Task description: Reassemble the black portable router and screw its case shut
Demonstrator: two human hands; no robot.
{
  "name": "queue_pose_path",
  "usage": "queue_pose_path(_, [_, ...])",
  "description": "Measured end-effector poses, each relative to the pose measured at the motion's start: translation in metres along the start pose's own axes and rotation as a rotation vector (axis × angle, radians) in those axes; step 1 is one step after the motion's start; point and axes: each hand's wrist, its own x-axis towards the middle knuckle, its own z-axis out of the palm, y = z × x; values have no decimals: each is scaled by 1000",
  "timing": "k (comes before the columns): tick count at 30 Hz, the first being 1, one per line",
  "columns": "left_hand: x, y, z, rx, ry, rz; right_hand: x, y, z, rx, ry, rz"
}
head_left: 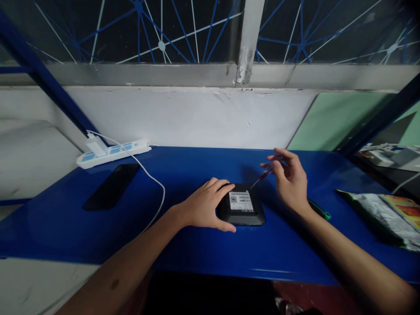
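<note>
A small black box (242,204) with rounded corners lies label side up on the blue table (203,249). My left hand (206,204) grips its left edge, thumb at the front and fingers over the back. My right hand (288,179) hovers just right of the box and pinches a small screwdriver (262,176) with a red handle. Its tip points down at the box's far right corner.
A white power strip (111,153) with a plugged charger and white cable (154,179) lies at the back left, and a black phone (111,186) lies beside it. A green tool (320,211) lies behind my right wrist. Foil packets (387,214) sit at the right.
</note>
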Motion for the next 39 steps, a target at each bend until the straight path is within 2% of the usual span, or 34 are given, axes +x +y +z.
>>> queue_pose_path(11, [0,2,0,-4,1,-1,-3,1,3,4,-64,14])
queue_pose_path(17, [1,3,-1,-10,-6,-1,-3,5,3,-4,-17,42])
queue_pose_path(27, [0,1,1,-24,15,15,-2,-2,3,-12,64,-29])
queue_pose_path(33, [-1,1,1,-28,19,14,-4,-2,3,17,18,-3])
queue_pose_path(39, [-1,1,1,-6,11,8,1,0,3,13,44,-11])
